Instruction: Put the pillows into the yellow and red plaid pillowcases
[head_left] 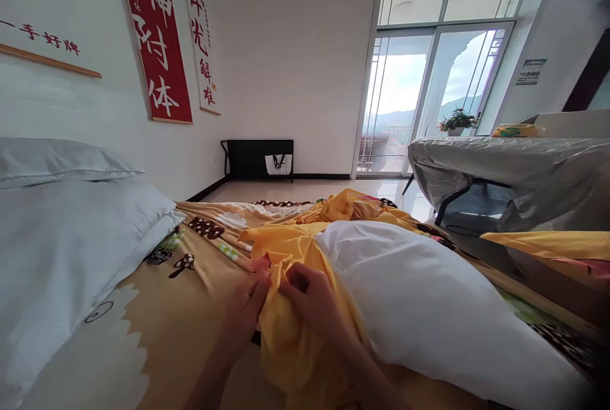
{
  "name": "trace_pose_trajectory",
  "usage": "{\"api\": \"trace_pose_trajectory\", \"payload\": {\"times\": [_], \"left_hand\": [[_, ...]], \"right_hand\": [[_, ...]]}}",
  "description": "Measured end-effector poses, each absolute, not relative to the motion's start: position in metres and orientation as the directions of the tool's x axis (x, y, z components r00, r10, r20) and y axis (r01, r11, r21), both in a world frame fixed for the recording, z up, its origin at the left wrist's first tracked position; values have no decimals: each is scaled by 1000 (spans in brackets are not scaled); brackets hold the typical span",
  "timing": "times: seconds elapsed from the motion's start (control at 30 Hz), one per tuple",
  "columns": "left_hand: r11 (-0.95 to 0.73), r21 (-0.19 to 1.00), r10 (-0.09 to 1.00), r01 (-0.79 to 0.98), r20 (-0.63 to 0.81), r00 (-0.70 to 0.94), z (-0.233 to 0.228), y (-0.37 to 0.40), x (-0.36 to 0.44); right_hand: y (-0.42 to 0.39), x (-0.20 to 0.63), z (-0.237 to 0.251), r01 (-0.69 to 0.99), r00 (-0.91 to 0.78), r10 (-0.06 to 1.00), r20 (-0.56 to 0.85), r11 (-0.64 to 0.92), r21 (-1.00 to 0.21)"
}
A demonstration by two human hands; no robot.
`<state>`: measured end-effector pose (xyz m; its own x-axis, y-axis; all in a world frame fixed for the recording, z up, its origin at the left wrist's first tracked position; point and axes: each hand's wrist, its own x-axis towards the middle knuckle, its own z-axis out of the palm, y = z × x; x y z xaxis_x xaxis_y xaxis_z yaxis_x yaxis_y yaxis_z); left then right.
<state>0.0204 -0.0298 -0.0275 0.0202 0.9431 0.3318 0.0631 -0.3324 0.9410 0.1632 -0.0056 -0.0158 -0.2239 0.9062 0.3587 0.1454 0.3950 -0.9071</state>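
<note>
Both hands are on the yellow pillowcase (290, 334) at approx 6 o'clock in the frame. Left hand (248, 311) is pinched shut on the fabric edge, right hand (312, 299) curled closed on the same bunch, w/ thumbs nearly touching. The white pillow (419, 295) lies at 3 o'clock from the hands and looks mostly bare, so imo the cover's barely on: only the near end is wrapped, most is left to do. Patterned bedsheet (166, 308) underneath, two white pillows (71, 232) stacked at 9 o'clock.
</note>
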Motion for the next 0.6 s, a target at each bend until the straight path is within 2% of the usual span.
{"api": "trace_pose_trajectory", "payload": {"times": [0.07,0.13,0.2,0.3,0.33,0.4,0.5,0.53,0.6], "left_hand": [[-294,954,952,52,288,103,-26,-31,19],[-250,966,965,64,244,94,-25,-31,18],[-215,976,977,35,215,8,-25,-27,15],[-142,983,976,-119,119,-184,-23,-21,-1],[-145,974,957,-172,94,-275,-22,-19,-11],[-216,954,872,-209,93,-480,-22,-14,-35],[-303,942,748,-142,143,-649,-34,-2,-73],[-297,947,734,-122,145,-664,-41,3,-84],[-266,960,718,-92,133,-683,-57,14,-100]], "right_hand": [[-5,162,-17,179,-193,907,374,407,-895],[-5,163,-18,211,-222,898,381,426,-880],[-5,168,-16,190,-338,870,359,437,-879],[-8,183,-6,158,-468,813,347,463,-872],[-10,191,-2,208,-436,823,364,485,-849],[-13,208,6,455,-261,882,391,470,-756],[-15,229,11,837,-32,946,322,201,-509],[-15,232,10,894,-20,964,264,135,-426],[-14,231,7,934,-89,986,139,131,-333]]}}
